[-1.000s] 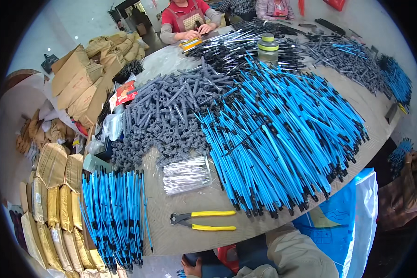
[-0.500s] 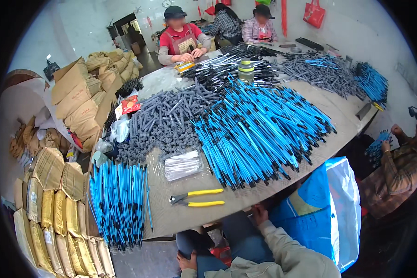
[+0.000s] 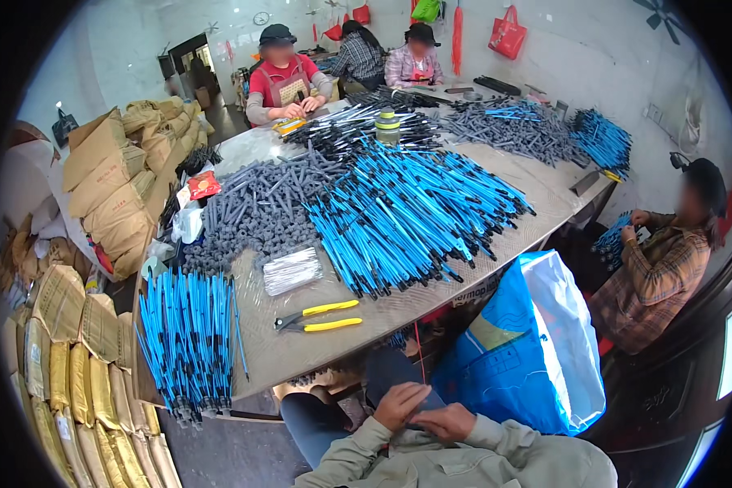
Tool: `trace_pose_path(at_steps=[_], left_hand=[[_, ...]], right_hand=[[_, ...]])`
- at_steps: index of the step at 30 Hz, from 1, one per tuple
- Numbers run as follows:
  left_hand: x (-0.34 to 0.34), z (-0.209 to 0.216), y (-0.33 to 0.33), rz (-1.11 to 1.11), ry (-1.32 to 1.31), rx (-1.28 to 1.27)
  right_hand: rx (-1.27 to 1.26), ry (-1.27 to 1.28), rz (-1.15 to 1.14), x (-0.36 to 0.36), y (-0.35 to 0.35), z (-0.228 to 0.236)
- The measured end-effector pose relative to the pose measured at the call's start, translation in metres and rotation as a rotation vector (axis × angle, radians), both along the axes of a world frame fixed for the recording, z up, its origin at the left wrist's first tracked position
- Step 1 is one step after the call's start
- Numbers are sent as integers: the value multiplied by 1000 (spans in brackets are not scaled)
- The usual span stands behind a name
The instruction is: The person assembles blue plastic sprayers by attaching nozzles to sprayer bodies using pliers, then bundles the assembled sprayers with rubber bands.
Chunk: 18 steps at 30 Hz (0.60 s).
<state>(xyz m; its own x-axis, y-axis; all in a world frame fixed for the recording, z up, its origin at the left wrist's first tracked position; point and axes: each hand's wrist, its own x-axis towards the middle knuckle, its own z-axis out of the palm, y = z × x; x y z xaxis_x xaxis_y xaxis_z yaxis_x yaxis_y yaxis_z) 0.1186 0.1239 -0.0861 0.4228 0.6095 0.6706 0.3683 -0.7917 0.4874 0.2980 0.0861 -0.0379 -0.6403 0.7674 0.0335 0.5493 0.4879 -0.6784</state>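
Observation:
Both hands are close together above my lap, in front of the table's near edge. My left hand point(image 3: 402, 404) has its fingers curled in. My right hand point(image 3: 447, 422) meets it from the right with bent fingers, thumb side toward the left hand. Whatever lies between them, if anything, is too small or hidden to make out. A thin red cord point(image 3: 420, 351) runs down from the table edge toward the left hand; whether it touches is unclear. On the tabletop ahead lie cutting pliers point(image 3: 330, 308) with yellow handles, beside a clear box of thin white sticks point(image 3: 293, 271).
Blue rods with black ends form a large heap point(image 3: 415, 215) and a bundle point(image 3: 189, 342) at left. Grey plastic parts point(image 3: 256, 211) are piled behind. A blue-and-white sack point(image 3: 496, 342) stands right. Cartons point(image 3: 81, 382) line the left. Co-workers sit behind and at right point(image 3: 659, 268).
My left hand has risen from my left thigh, and my right hand has left the table edge; they now meet above my lap. The view has shifted rightward.

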Motion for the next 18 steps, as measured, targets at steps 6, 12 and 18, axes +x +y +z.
trace_pose_path(at_steps=[6, 12, 18], left_hand=[[-19, 22, -37, -145, -33, -262], [-83, 37, -94, 279, -588, -683], [-157, 43, -171, 326, -1541, -507]], right_hand=[[-695, 586, 41, 33, 6, 67], [-790, 1326, 35, -1, 36, 91], [-994, 574, 110, -71, 40, -22]])
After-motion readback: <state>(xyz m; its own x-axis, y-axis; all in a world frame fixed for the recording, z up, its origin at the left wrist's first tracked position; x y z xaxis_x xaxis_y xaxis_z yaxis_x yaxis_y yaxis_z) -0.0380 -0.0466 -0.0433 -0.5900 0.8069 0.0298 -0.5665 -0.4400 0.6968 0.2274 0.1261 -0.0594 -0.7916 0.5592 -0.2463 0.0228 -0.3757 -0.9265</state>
